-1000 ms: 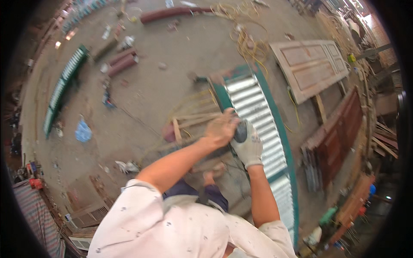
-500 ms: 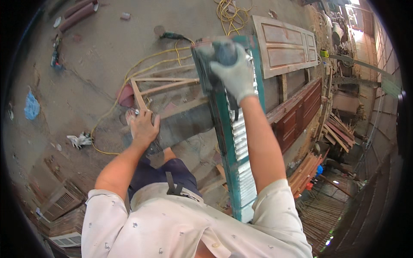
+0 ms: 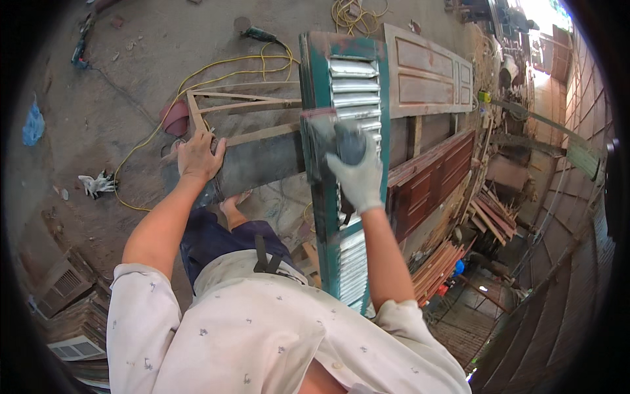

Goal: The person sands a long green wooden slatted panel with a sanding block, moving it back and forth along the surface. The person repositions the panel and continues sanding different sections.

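Note:
My right hand (image 3: 363,175), in a pale work glove, grips a dark power sander (image 3: 319,161) with a reddish belt at its far end; motion smears it somewhat. The sander sits on the left side rail of a teal shutter (image 3: 375,51) with bare silvery slats, lying lengthwise before me. Its paint is worn off along the left edge and far end. My bare left hand (image 3: 200,157) lies with fingers apart at the near end of a slim wooden frame (image 3: 248,103), beside a dark grey beam (image 3: 262,157) that runs to the shutter. What its fingertips touch is partly hidden.
A yellow cord (image 3: 149,144) loops across the floor to an angle grinder (image 3: 259,34). Right of the shutter lie a pale panelled door (image 3: 426,69) and a red-brown one (image 3: 430,187). A white glove (image 3: 98,184) and blue plastic bag (image 3: 33,123) lie left.
My right hand has drawn the sander back along the shutter toward me, uncovering its far end. My left hand stays by the wooden frame. The whole view has shifted slightly.

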Tool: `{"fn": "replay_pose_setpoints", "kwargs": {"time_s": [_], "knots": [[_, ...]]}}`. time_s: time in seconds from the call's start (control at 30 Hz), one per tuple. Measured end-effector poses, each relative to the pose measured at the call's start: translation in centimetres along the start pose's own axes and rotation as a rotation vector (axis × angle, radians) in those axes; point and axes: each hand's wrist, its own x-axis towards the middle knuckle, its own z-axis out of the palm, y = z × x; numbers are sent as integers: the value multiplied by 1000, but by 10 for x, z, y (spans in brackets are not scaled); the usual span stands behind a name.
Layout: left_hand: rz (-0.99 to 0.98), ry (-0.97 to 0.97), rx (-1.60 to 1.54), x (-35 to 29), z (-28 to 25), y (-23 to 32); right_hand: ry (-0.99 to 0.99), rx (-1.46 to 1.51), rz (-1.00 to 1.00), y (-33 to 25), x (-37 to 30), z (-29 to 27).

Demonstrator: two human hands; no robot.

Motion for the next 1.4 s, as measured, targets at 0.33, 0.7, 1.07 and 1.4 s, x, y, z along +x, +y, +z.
{"fn": "replay_pose_setpoints", "kwargs": {"time_s": [0.33, 0.7, 1.07, 1.4], "knots": [[-31, -37, 69, -6, -4, 0, 35, -94, -152, -37, 85, 15], [492, 365, -590, 163, -118, 232, -24, -68, -14, -82, 149, -4], [320, -379, 24, 211, -125, 300, -139, 271, 271, -54, 36, 48], [488, -388, 206, 292, -117, 327, -38, 681, 245, -51, 69, 59]]}}
